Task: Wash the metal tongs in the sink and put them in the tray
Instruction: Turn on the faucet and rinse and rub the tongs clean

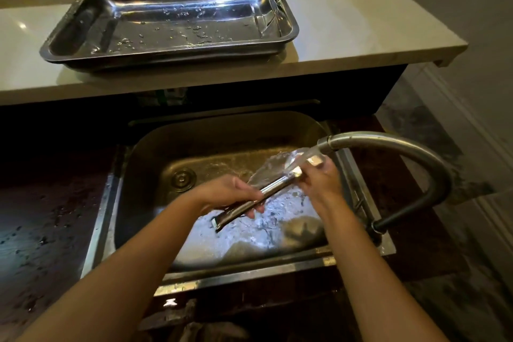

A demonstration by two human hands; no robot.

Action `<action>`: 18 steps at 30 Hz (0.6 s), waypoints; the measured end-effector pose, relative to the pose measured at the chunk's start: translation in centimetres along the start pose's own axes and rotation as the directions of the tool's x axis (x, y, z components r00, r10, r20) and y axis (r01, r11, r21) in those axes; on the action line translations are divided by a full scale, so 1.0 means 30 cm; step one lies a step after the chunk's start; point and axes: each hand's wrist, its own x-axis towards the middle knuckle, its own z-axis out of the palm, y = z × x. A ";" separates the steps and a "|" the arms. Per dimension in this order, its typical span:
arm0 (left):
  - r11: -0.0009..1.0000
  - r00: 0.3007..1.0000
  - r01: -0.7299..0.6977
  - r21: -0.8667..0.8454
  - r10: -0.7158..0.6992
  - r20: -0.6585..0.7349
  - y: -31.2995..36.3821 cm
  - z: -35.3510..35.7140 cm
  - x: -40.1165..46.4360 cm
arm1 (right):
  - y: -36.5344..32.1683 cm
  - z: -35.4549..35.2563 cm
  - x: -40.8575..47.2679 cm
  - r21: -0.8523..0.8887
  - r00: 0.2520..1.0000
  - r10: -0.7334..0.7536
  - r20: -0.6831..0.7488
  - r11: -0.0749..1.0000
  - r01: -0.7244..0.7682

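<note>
A dim kitchen is seen, with a pale counter (347,36) running across the far side and a steel sink (155,153) set into a dark wet worktop (41,230) below it. The tongs (258,197) are held over the sink basin, toward its right edge, tilted with the far end raised into the water (274,164) pouring from the curved faucet (402,144). The left hand (230,194) is closed around the lower half of the tongs, fingers wrapped over the top, with the forearm reaching in from the near left. The right hand's (319,178) grip is closed on the upper end of the tongs just under the spout, wrist bent, forearm coming from the near right. A metal tray (288,33) is seen resting on the counter toward its left end, beaded with water drops, well apart from the tongs.
</note>
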 end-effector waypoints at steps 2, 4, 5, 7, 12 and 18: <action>0.998 0.999 0.030 -0.057 -0.030 -0.012 -0.051 -0.019 -0.034 | -0.041 -0.054 0.025 0.034 0.999 -0.040 0.000 0.999 0.040; 0.995 0.999 0.021 -0.100 -0.025 -0.039 -0.084 -0.023 -0.050 | -0.078 -0.082 0.037 0.026 0.997 -0.072 0.013 0.997 0.071; 0.997 0.998 0.009 -0.083 -0.013 -0.054 -0.089 -0.018 -0.051 | -0.086 -0.081 0.040 -0.004 0.997 -0.082 0.014 0.997 0.082; 0.998 0.997 -0.027 -0.056 0.022 -0.078 -0.072 0.002 -0.045 | -0.086 -0.060 0.039 -0.060 0.995 -0.101 0.013 0.993 0.102; 0.993 0.998 -0.047 -0.107 0.043 -0.036 -0.060 0.040 -0.056 | -0.036 0.025 0.012 0.016 1.000 -0.011 -0.026 1.000 0.011; 0.981 0.996 0.016 -0.195 -0.033 -0.083 -0.165 0.091 -0.082 | 0.041 0.046 -0.041 0.109 0.994 0.111 0.003 0.988 -0.110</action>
